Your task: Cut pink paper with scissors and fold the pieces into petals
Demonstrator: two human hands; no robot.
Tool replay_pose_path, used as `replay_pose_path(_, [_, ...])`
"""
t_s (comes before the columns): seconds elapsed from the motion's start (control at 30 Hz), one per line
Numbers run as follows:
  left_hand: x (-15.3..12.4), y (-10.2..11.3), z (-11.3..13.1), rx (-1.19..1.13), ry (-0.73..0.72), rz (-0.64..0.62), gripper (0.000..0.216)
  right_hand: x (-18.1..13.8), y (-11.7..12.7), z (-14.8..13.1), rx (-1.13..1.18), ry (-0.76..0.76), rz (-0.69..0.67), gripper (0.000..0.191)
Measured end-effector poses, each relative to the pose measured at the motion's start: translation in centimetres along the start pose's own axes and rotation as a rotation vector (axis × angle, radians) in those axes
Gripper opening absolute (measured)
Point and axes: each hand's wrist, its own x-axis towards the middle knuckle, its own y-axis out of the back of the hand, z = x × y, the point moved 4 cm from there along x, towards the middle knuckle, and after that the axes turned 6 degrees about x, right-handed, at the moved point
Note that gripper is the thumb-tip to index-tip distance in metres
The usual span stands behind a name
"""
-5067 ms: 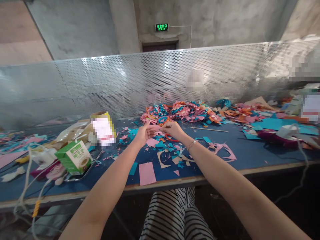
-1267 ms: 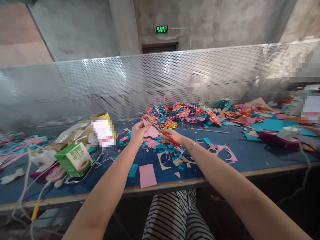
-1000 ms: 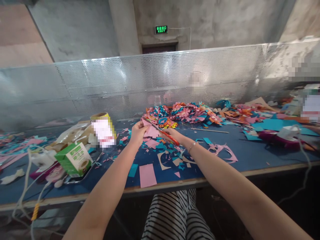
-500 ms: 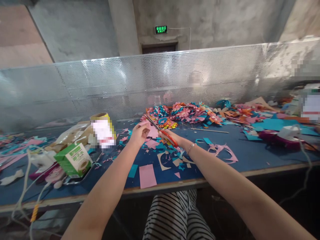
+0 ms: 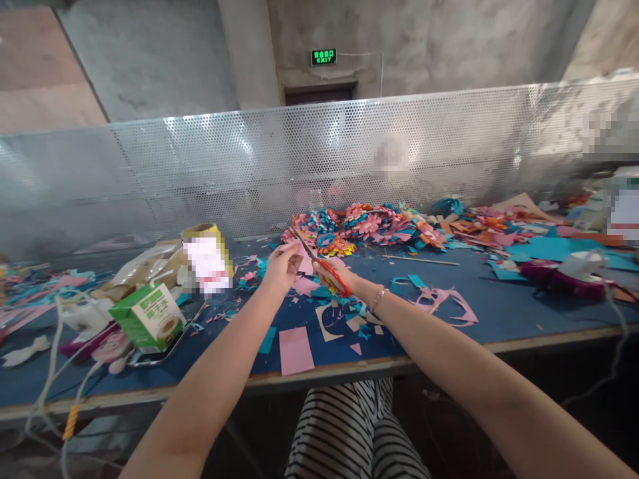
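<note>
Clock positions are read from the hands, 12 o'clock pointing away from the person. The left hand (image 5: 283, 269) has its fingers pinched on the pink paper (image 5: 306, 263), above the bench (image 5: 202, 369). The right hand (image 5: 329, 271) has its fingers clamped on the scissors (image 5: 310, 253), blades toward 11 o'clock; whether the blades are parted cannot be told. Hazard: the blades lie just beside the left fingers, so a slip or early closing could nick a fingertip. A loose pinch or soft, thin stock could let the pink paper fold between the blades, giving a ragged edge. Scraps (image 5: 364, 330) at 5 o'clock could hide a dropped piece. At 12 to 1 o'clock, the flowers (image 5: 374, 226) could be snagged by the tips if the reach overshoots. At 6 o'clock, a loose sheet (image 5: 296, 350) could be brushed off the near edge by a forearm.
</note>
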Motion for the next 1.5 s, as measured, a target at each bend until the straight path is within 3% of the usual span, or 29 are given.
replay_pose_path(0.17, [-0.1,0.0,0.1,-0.009,-0.001,0.028,0.013,-0.2,-0.4,-0.5,-0.015,0.005,0.030,0.051])
replay_pose_path(0.37, [-0.2,0.0,0.2,-0.012,-0.003,0.026,0.014,-0.5,-0.3,-1.2,-0.237,0.006,0.084,0.045])
replay_pose_path(0.6, [-0.2,0.1,0.2,-0.019,0.019,0.037,0.014,-0.8,-0.3,-2.2,-0.327,0.045,0.153,0.034])
replay_pose_path(1.07, [-0.3,0.1,0.3,-0.009,0.021,0.057,0.016,-0.1,0.4,-1.8,-0.448,0.060,0.178,0.038])
replay_pose_path(1.23, [-0.3,0.1,0.3,0.007,0.018,0.020,0.014,-0.1,1.8,-2.1,-0.586,0.053,0.283,0.038])
replay_pose_path(1.4, [0.0,0.6,0.0,0.064,0.032,-0.014,0.015,-0.5,4.6,-1.7,-0.832,-0.057,0.398,0.041])
replay_pose_path(1.5, [0.3,1.0,-0.2,0.100,0.049,-0.005,0.017,-0.7,5.9,-1.1,-0.865,-0.138,0.419,0.041])
